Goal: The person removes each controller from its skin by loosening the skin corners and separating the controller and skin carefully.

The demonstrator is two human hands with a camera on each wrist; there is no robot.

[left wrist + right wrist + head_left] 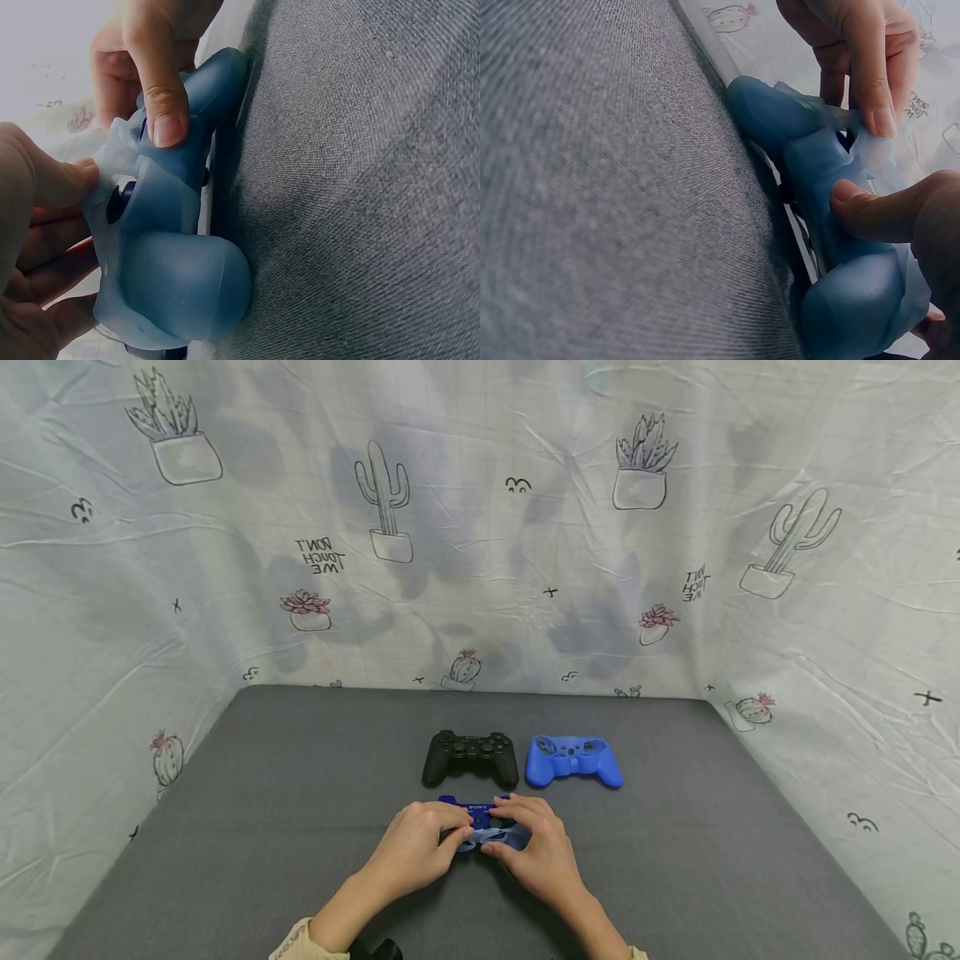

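Observation:
A dark blue game controller point(476, 810) lies on the grey table mat point(247, 827), partly wrapped in a pale blue silicone cover point(491, 838). My left hand point(420, 850) pinches the cover's left part and my right hand point(534, 847) pinches its right part. In the left wrist view the cover point(180, 277) bulges over one grip, with my left hand point(45, 217) tugging its thin edge and the right thumb point(159, 90) pressing on top. In the right wrist view my right thumb point(877, 214) presses the cover point(855, 300) while the left hand's fingers point(866, 67) pinch its edge.
A black controller point(469, 758) and a bright blue silicone cover point(573, 761) lie side by side just beyond my hands. A white cloth point(480, 543) printed with cacti closes the back and both sides of the mat.

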